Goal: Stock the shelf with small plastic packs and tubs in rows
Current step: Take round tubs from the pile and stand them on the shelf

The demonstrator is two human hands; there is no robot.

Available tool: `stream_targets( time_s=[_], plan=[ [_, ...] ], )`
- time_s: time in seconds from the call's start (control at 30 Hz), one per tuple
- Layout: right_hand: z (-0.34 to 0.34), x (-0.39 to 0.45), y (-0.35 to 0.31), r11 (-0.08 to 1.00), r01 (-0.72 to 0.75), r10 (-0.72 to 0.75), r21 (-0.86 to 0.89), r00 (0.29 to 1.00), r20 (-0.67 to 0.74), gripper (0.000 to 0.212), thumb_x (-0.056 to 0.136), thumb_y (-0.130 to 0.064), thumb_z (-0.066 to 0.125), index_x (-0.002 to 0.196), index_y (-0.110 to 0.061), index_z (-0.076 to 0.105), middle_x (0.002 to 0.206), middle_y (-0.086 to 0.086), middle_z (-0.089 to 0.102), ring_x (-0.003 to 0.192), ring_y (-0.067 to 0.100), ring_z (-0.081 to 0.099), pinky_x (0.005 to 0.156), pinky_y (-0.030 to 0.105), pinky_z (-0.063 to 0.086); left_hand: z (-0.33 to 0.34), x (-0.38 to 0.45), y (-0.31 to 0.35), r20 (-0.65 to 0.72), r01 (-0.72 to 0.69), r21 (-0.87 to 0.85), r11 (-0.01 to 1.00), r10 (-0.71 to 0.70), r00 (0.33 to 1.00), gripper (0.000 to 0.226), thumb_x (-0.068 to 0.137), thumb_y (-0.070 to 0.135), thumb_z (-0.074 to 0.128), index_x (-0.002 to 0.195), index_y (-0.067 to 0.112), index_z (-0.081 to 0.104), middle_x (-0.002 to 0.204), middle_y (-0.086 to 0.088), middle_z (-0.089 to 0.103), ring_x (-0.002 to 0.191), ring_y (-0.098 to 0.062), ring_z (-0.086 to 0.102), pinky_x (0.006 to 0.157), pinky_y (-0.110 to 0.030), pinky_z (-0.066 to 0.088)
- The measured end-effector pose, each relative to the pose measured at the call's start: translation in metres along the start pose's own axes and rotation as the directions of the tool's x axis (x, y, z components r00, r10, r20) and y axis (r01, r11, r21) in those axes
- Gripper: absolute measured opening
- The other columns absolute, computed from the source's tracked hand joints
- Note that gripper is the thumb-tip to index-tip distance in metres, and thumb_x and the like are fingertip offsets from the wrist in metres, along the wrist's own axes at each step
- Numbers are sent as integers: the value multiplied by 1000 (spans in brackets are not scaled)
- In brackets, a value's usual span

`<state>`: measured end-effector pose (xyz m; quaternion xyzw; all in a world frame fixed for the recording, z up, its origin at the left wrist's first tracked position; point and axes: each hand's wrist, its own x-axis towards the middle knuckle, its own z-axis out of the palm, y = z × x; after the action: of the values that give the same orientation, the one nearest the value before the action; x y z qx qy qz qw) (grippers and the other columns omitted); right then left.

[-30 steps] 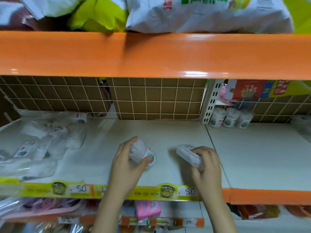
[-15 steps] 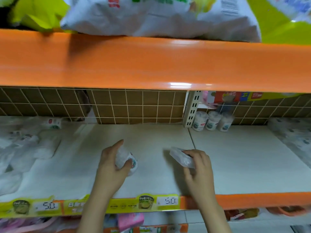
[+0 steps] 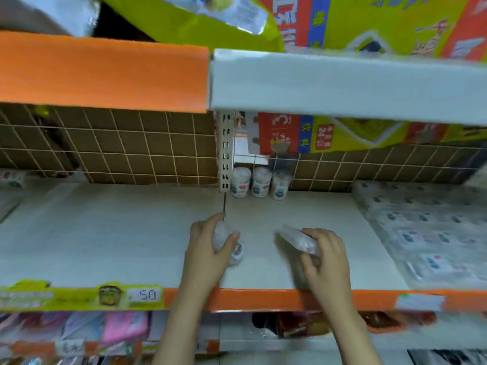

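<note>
A small round tub [image 3: 232,248] with a white body, a clear top and a printed label is held tilted in the left hand [image 3: 208,255] above the shelf [image 3: 118,233]. A flat clear plastic pack [image 3: 296,239] is gripped in the right hand [image 3: 326,262], angled up and to the left. Three matching tubs [image 3: 259,182] are stood upright in a row at the shelf's back, touching. Flat packs [image 3: 421,233] are laid at the right end.

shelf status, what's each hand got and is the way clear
Left hand grips a tub. Right hand holds a clear pack. Three tubs at shelf back; nothing between.
</note>
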<state>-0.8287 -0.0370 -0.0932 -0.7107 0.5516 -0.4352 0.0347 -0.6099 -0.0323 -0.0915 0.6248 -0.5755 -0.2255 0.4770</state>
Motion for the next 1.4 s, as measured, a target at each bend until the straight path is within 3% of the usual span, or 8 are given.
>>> stream_targets(
  time_s=[0.1, 0.23, 0.5, 0.77, 1.0, 1.17, 1.27, 1.4],
  plan=[
    [-18, -5, 20, 1000, -5, 5, 23, 1000, -6, 33, 77, -17, 46, 108, -14, 58, 102, -9, 49, 95, 6, 41, 83, 3, 25, 25, -7, 10, 29, -31, 104, 994, 28, 999, 60, 80, 39, 71, 135, 29, 47, 125, 0, 52, 111, -15, 45, 86, -18, 30],
    [-29, -4, 37, 1000, -13, 14, 17, 999, -35, 36, 75, -19, 43, 107, -11, 59, 101, -6, 50, 95, 12, 43, 80, 14, 29, 31, 3, 19, 73, -63, 258, 964, 46, 996, 74, 69, 64, 61, 131, 26, 54, 127, 3, 57, 111, -19, 42, 82, -20, 26],
    [-17, 10, 54, 994, -103, 103, -31, 995, 16, 44, 66, -2, 53, 109, -9, 61, 105, 6, 60, 98, 17, 47, 88, 6, 23, 44, 36, 12, 127, -139, 228, 964, 112, 985, 51, 78, 24, 75, 126, 19, 58, 128, -2, 55, 116, -23, 48, 90, -22, 25],
    [-14, 27, 62, 994, -103, 103, -27, 995, 18, 46, 65, 2, 54, 109, -11, 61, 105, 4, 60, 98, 16, 47, 90, 1, 22, 64, 58, 7, 137, -189, 247, 950, 159, 978, 51, 78, 22, 74, 126, 20, 57, 127, -5, 54, 112, -26, 50, 91, -30, 37],
    [-40, 41, 88, 996, -83, 81, -28, 995, -53, 46, 66, 3, 54, 109, -12, 61, 106, 6, 59, 99, 16, 46, 92, 0, 21, 122, 83, 48, 227, -367, 212, 906, 320, 920, 50, 84, 25, 68, 131, 25, 51, 134, -1, 49, 122, -21, 44, 94, -29, 35],
    [-75, 61, 131, 999, -39, 36, -16, 992, -124, 41, 68, 2, 58, 107, -8, 62, 104, 11, 59, 101, 17, 46, 92, 0, 22, 179, 118, 82, 242, -452, 292, 843, 392, 887, 48, 87, 15, 64, 132, 13, 51, 136, -13, 42, 126, -30, 38, 90, -22, 27],
    [-99, 67, 159, 1000, 18, -18, 1, 985, -171, 43, 69, 2, 58, 109, -14, 58, 106, 8, 57, 100, 18, 47, 92, 2, 25, 206, 139, 86, 257, -411, 415, 812, 329, 909, 49, 89, 21, 62, 136, 16, 48, 138, -14, 42, 128, -34, 37, 98, -35, 33],
    [-125, 72, 196, 994, 102, -91, 38, 971, -219, 36, 78, -9, 50, 112, -19, 53, 110, -1, 50, 100, 19, 50, 93, 10, 32, 224, 156, 77, 253, -393, 629, 671, 301, 919, 56, 78, 19, 74, 129, 6, 55, 122, -26, 54, 110, -46, 50, 88, -48, 41]
  ],
)
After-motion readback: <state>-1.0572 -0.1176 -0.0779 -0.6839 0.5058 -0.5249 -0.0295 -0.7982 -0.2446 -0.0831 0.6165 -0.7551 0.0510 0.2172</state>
